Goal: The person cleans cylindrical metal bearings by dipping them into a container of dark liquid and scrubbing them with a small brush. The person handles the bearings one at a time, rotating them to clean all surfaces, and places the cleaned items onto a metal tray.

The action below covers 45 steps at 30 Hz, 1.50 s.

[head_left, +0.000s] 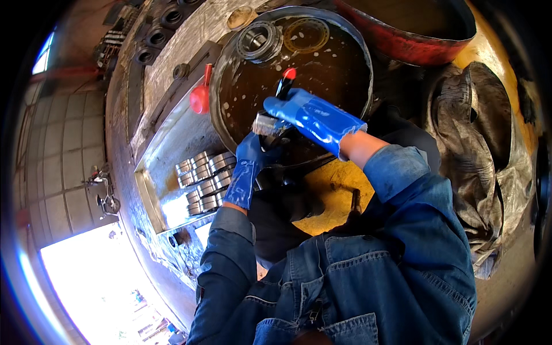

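Left hand [250, 154] has fingers curled around a steel ring [265, 125], right hand [315, 117] fingers closed round a red-tipped black handle [283, 87], both above the basin [216, 115], likely to catch drips.

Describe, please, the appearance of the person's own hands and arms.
The left hand and right hand wear shiny blue rubber-like gloves with long cuffs. The left denim sleeve and right denim sleeve are dark blue; both end short of the gloves, leaving some forearm bare, more on the right.
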Each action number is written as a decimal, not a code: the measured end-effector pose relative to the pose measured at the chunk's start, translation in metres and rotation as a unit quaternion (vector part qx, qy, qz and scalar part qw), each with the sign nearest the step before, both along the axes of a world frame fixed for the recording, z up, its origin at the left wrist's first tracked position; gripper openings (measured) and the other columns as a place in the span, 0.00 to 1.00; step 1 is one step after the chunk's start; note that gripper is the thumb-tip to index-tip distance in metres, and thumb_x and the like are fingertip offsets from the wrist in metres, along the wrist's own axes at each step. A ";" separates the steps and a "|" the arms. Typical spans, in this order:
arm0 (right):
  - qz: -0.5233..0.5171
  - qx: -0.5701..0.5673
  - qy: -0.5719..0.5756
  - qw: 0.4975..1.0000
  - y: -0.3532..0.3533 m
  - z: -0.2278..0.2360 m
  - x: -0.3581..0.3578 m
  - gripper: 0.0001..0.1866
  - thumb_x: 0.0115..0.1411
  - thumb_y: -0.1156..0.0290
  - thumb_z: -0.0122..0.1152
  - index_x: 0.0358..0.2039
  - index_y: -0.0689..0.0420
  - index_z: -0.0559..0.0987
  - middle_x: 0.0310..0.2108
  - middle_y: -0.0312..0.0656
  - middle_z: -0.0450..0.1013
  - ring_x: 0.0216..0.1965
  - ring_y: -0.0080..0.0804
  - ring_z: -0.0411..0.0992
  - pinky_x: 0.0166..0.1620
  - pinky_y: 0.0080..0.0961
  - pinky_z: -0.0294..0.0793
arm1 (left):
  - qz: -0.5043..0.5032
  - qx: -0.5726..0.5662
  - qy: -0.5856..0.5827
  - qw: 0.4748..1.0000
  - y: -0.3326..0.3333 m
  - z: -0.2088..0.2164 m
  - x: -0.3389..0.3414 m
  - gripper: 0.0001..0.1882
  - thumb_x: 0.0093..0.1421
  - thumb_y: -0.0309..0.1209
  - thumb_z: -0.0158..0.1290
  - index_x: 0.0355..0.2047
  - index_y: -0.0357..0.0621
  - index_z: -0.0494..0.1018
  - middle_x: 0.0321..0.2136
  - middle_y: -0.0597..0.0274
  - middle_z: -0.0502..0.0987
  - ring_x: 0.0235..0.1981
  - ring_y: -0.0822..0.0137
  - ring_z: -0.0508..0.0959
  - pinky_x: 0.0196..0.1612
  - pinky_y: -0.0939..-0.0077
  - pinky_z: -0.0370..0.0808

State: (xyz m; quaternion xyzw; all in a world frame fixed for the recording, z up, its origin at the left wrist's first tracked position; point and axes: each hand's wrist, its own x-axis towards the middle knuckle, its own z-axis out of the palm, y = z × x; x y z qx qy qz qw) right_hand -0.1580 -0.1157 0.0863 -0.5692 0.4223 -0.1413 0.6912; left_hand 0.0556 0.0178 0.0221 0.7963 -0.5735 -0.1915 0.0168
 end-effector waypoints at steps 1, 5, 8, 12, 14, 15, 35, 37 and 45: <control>0.023 -0.018 0.005 1.000 0.003 -0.005 0.002 0.29 0.61 0.43 0.63 0.46 0.58 0.85 0.42 0.51 0.82 0.46 0.42 0.80 0.53 0.37 0.75 | 0.000 0.024 0.007 1.000 0.000 0.002 0.002 0.34 0.49 0.46 0.74 0.53 0.47 0.77 0.46 0.55 0.84 0.47 0.55 0.84 0.51 0.64 0.80; 0.006 -0.011 0.049 0.999 -0.006 -0.033 0.017 0.24 0.63 0.48 0.60 0.44 0.55 0.86 0.40 0.49 0.83 0.44 0.48 0.81 0.53 0.38 0.77 | -0.033 -0.009 0.016 0.999 0.009 0.006 0.013 0.31 0.51 0.42 0.72 0.54 0.48 0.77 0.48 0.53 0.83 0.51 0.51 0.82 0.53 0.61 0.79; -0.081 -0.019 0.086 0.993 -0.025 -0.069 0.007 0.23 0.63 0.50 0.60 0.43 0.58 0.86 0.39 0.53 0.83 0.43 0.50 0.81 0.51 0.40 0.78 | -0.052 0.046 -0.027 0.997 -0.020 0.021 -0.007 0.31 0.51 0.43 0.70 0.54 0.49 0.77 0.49 0.53 0.83 0.52 0.50 0.81 0.54 0.58 0.78; -0.125 -0.052 0.139 0.981 -0.026 -0.094 -0.026 0.24 0.64 0.50 0.61 0.46 0.59 0.84 0.43 0.55 0.82 0.46 0.53 0.80 0.51 0.41 0.77 | -0.105 0.211 -0.080 0.969 -0.096 0.041 -0.064 0.32 0.49 0.43 0.67 0.55 0.50 0.77 0.51 0.51 0.82 0.54 0.47 0.81 0.56 0.55 0.78; -0.138 -0.063 0.129 0.980 -0.023 -0.118 -0.016 0.24 0.64 0.50 0.60 0.46 0.58 0.85 0.42 0.54 0.82 0.46 0.54 0.80 0.50 0.41 0.77 | -0.123 0.254 -0.143 0.949 -0.116 0.022 -0.074 0.28 0.52 0.43 0.66 0.54 0.49 0.79 0.52 0.49 0.81 0.54 0.47 0.81 0.57 0.53 0.77; -0.120 -0.060 0.129 0.982 -0.021 -0.109 -0.014 0.24 0.63 0.49 0.60 0.47 0.57 0.85 0.43 0.55 0.82 0.48 0.56 0.80 0.51 0.42 0.77 | -0.126 0.240 -0.147 0.951 -0.117 0.012 -0.075 0.27 0.53 0.43 0.65 0.53 0.50 0.80 0.52 0.48 0.81 0.54 0.47 0.81 0.57 0.53 0.77; -0.059 0.045 0.000 0.997 -0.010 -0.048 0.017 0.24 0.62 0.50 0.63 0.45 0.59 0.84 0.39 0.49 0.83 0.41 0.38 0.80 0.48 0.35 0.76 | -0.009 0.020 0.013 1.000 0.008 -0.012 0.023 0.38 0.51 0.44 0.71 0.59 0.43 0.72 0.52 0.46 0.80 0.54 0.50 0.81 0.57 0.62 0.77; -0.094 0.038 0.031 0.994 -0.024 -0.069 0.012 0.24 0.62 0.50 0.62 0.44 0.60 0.84 0.39 0.48 0.83 0.39 0.40 0.80 0.47 0.35 0.77 | -0.047 0.045 -0.003 0.998 -0.015 0.016 -0.004 0.37 0.50 0.42 0.70 0.61 0.48 0.72 0.54 0.48 0.80 0.55 0.50 0.80 0.59 0.62 0.76; -0.127 -0.019 0.093 0.987 -0.025 -0.122 -0.019 0.23 0.62 0.50 0.60 0.42 0.59 0.84 0.37 0.55 0.82 0.40 0.51 0.81 0.46 0.40 0.78 | -0.123 0.263 -0.177 0.940 -0.120 0.018 -0.085 0.34 0.48 0.41 0.68 0.57 0.50 0.77 0.50 0.47 0.82 0.54 0.46 0.81 0.55 0.55 0.79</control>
